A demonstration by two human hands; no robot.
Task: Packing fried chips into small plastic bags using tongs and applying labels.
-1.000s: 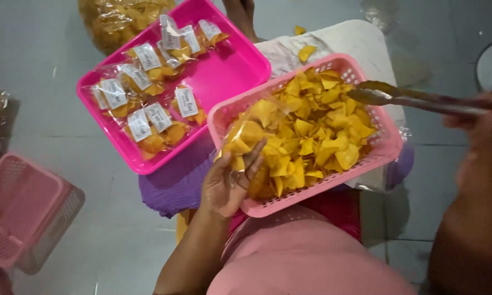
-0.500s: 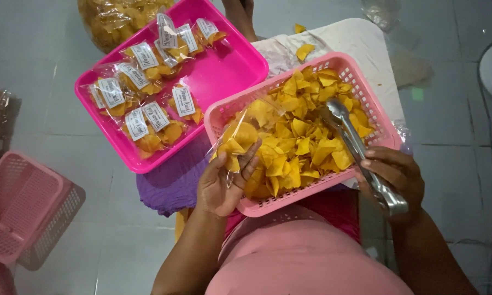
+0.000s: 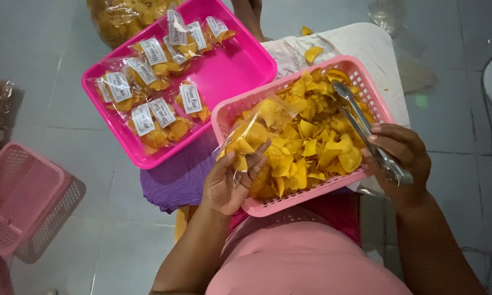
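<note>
Chips [image 3: 306, 136] are filling the pink basket [image 3: 224, 117] on our lap; we are swinging the metal tongs [image 3: 366, 134] back over them, right hand [image 3: 402, 155] fingers pinching the handles, left hand [image 3: 232, 180] fingers holding a clear bag [image 3: 246, 136] at the basket's near-left corner.

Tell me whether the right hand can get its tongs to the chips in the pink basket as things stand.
Probably yes: the right hand holds the metal tongs lying over the chips in the open-topped pink basket, with nothing between.
</note>
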